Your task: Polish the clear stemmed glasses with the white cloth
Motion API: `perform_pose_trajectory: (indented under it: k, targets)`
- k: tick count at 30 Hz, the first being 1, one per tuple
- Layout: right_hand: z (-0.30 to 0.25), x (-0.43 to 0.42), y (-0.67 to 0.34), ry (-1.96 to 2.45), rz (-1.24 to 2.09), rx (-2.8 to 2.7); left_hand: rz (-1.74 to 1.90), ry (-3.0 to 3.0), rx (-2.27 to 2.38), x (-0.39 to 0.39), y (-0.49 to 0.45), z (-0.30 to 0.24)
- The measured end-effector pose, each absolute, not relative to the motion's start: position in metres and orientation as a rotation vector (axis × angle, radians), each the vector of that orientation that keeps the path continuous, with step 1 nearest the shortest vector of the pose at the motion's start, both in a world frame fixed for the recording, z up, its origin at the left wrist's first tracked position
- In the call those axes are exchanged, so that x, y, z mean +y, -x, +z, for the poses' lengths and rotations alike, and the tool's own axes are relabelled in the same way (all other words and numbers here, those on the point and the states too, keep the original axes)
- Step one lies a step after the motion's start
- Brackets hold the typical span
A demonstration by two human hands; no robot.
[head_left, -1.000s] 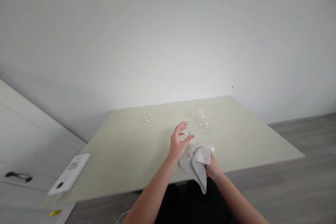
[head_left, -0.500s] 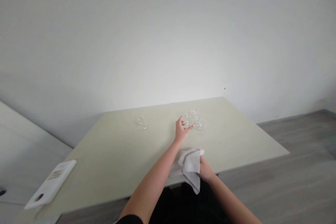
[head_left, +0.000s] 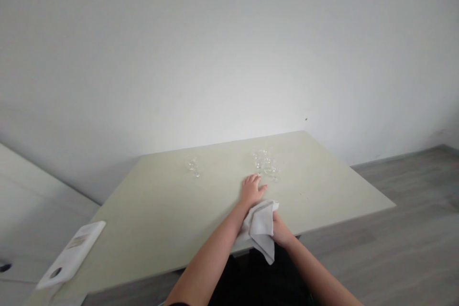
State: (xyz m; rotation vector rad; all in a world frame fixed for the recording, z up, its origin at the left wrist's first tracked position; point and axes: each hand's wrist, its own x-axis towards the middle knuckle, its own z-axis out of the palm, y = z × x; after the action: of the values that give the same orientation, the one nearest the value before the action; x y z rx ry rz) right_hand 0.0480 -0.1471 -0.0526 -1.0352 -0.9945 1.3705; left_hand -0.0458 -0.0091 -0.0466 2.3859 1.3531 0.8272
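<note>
My left hand (head_left: pixel 253 190) lies flat on the pale table (head_left: pixel 172 210) with its fingers stretched out and nothing in it, just in front of a small group of clear glasses (head_left: pixel 266 164). Its wrist touches the white cloth (head_left: pixel 260 225). My right hand (head_left: pixel 281 233) is closed on that cloth near the table's front edge, and part of the cloth hangs over the edge. One more clear glass (head_left: pixel 192 166) stands alone farther left.
A white rectangular board (head_left: pixel 71 253) lies at the table's front left corner. A plain white wall stands behind the table. Grey floor (head_left: pixel 401 248) shows to the right, and a white cabinet (head_left: pixel 21 191) to the left.
My left hand carried a glass to the group at the back right, let go of it, and drew back to rest flat on the table. The right hand kept hold of the cloth.
</note>
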Motion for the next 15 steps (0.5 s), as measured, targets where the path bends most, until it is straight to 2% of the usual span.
perform_pose_trajectory:
  k: [12, 15]
  targets:
    - [-0.0526, -0.1466, -0.047, 1.009, 1.372, -0.991, 0.77, -2.416, 1.283, -0.0112, 0.0427, -0.0507]
    - [-0.0581, -0.1466, -0.0479, 1.015, 1.396, -0.962, 0.959, -2.397, 1.257, -0.0106, 0.0492, -0.0457]
